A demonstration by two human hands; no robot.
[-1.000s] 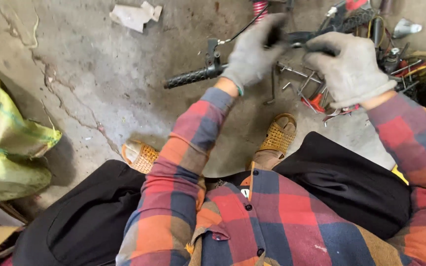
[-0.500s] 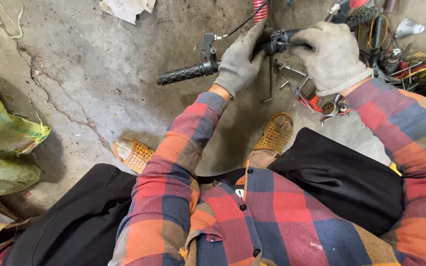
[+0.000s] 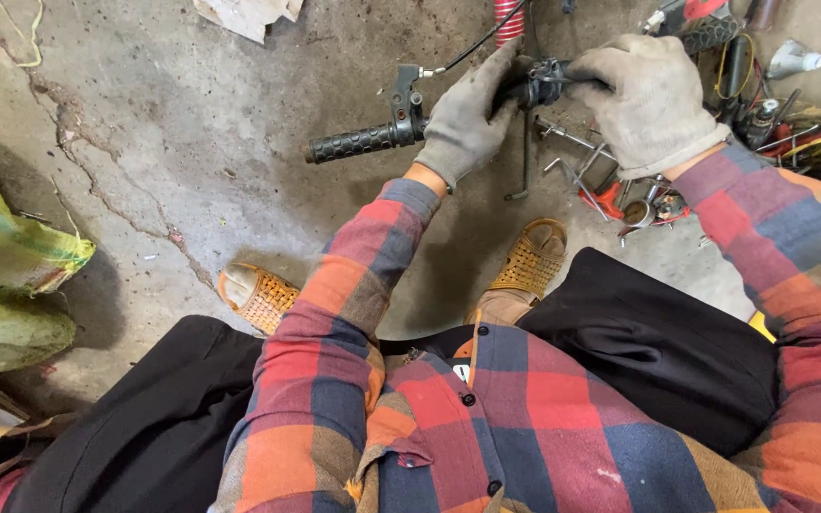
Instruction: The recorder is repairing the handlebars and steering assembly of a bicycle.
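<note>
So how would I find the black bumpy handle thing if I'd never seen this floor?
Start at the cracked concrete floor in front of the squatting person. Just above the woven sandals, two gloved hands hold a handlebar; the left hand wraps its middle. The grip is the end sticking out past that hand: black, knobbly rubber, unlike the shiny metal tools nearby.

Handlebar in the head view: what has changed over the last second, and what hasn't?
Little has changed. The handlebar sits slightly lower and further left in view, much of that from the camera tilting. The left hand stays wrapped round the bar beside the rubber grip, and the right hand keeps working at the black fitting on it. Both feet in woven sandals and the tools on the floor lie as before.
</note>
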